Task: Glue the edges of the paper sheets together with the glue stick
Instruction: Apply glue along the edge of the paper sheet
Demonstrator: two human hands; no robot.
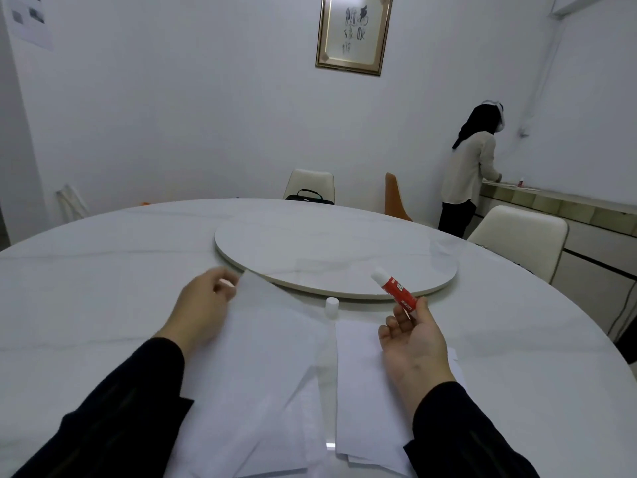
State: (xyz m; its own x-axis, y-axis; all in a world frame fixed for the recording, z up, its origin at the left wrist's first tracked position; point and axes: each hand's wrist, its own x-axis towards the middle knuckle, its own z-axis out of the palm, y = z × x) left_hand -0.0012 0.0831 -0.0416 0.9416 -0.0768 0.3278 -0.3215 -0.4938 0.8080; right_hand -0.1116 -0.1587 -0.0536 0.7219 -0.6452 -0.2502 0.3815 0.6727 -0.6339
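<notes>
White paper sheets lie on the round table in front of me: a left pile (pixel 262 367) and a right pile (pixel 365 391), with a narrow gap between them. My left hand (pixel 203 305) pinches the far corner of the top left sheet and lifts it slightly. My right hand (pixel 410 339) holds a red and white glue stick (pixel 394 289) by its lower end, uncapped white tip pointing up and to the left, above the right pile. The white cap (pixel 332 307) stands on the table just beyond the sheets.
A raised round turntable (pixel 336 250) sits at the table's middle, just past the cap. Chairs (pixel 520 239) stand around the far side, one with a black bag (pixel 310 198). A person (pixel 472 167) stands at a counter on the right, facing away.
</notes>
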